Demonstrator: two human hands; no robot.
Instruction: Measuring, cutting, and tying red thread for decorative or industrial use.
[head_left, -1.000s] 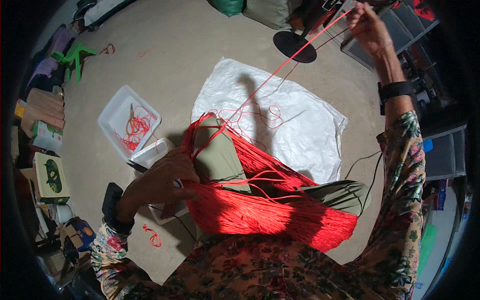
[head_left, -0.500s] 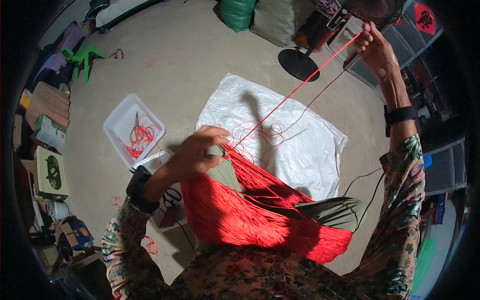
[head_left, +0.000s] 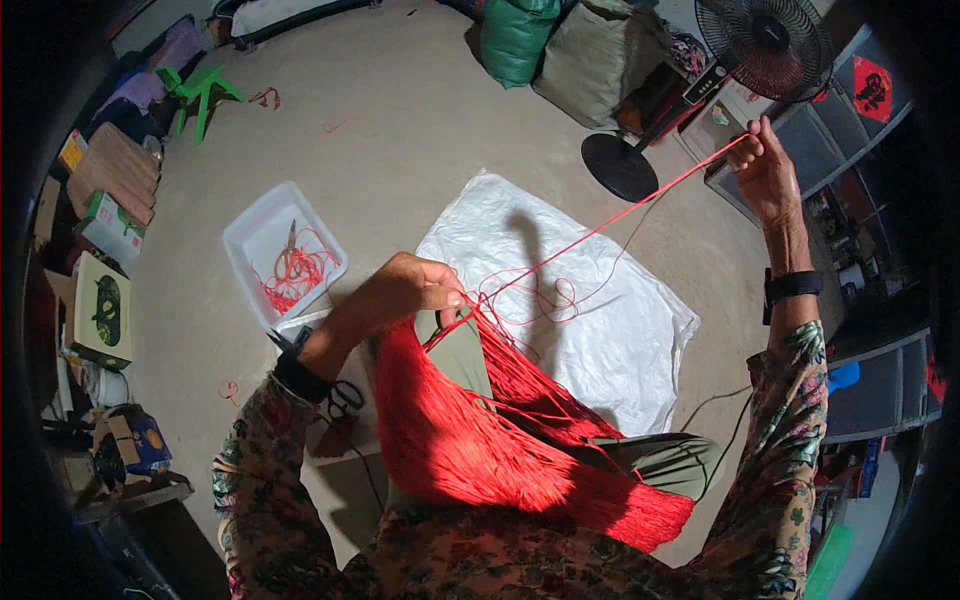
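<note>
A large bundle of red cords (head_left: pixel 470 455), resembling knotted netting, drapes across my lap over green trousers (head_left: pixel 457 362). At its upper edge my left hand (head_left: pixel 410 287) is closed, thumb and forefinger pinching the cords where they gather. From that spot a single red cord (head_left: pixel 622 216) runs taut up to the right. My right hand (head_left: pixel 768 180), raised and stretched far out, is closed on the cord's other end. Thin loose loops of the cord trail over a white plastic sheet (head_left: pixel 635 335) on the floor.
Left of the sheet sits a white basin (head_left: pixel 237 245) holding scissors (head_left: pixel 288 255) and red cord scraps. Black-handled scissors (head_left: pixel 346 397) lie beside my left forearm. A standing fan (head_left: pixel 765 45), full sacks (head_left: pixel 600 55) and grey shelving (head_left: pixel 880 385) stand beyond; boxes (head_left: pixel 100 310) line the left.
My right hand has come lower, still pulling the cord tight. The left fingers, more spread before, now pinch the cords' edge. The whole view has shifted a little.
</note>
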